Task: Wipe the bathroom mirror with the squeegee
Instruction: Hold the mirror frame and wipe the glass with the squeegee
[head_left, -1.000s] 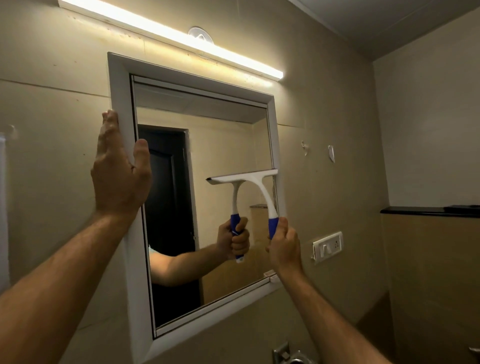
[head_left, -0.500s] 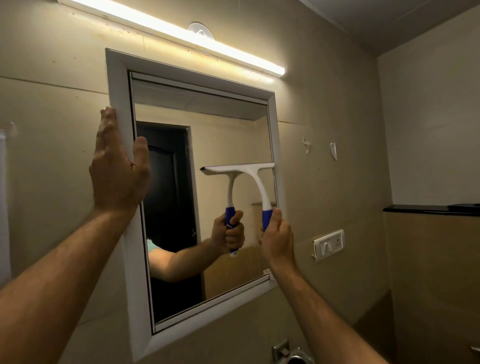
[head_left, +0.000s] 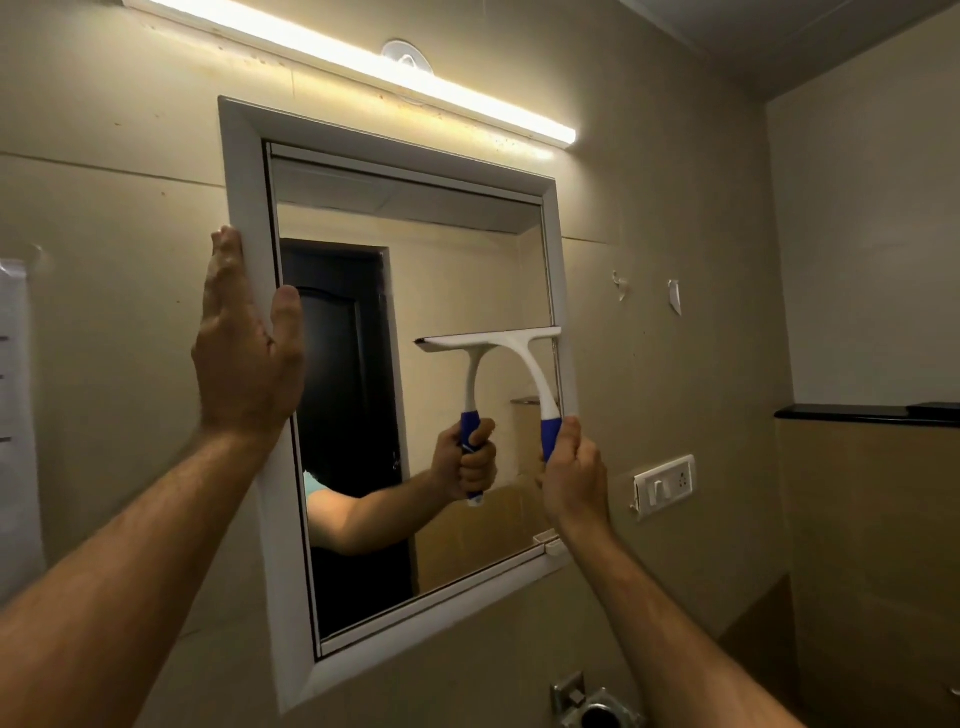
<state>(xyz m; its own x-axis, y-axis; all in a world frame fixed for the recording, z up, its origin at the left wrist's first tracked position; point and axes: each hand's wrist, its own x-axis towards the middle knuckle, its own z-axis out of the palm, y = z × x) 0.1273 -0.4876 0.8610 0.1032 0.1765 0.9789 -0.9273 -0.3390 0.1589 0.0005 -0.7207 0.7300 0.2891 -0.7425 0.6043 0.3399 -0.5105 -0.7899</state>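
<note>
left hand (head_left: 244, 358) lies flat on the mirror (head_left: 415, 291) frame to steady it; right hand (head_left: 574, 478) grips the squeegee (head_left: 524, 358), blade against its right side.

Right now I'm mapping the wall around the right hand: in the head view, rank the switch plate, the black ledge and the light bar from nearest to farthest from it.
From the right hand:
1. Switch plate, just to its right.
2. Black ledge, farther right on the side wall.
3. Light bar, high above the mirror.
</note>
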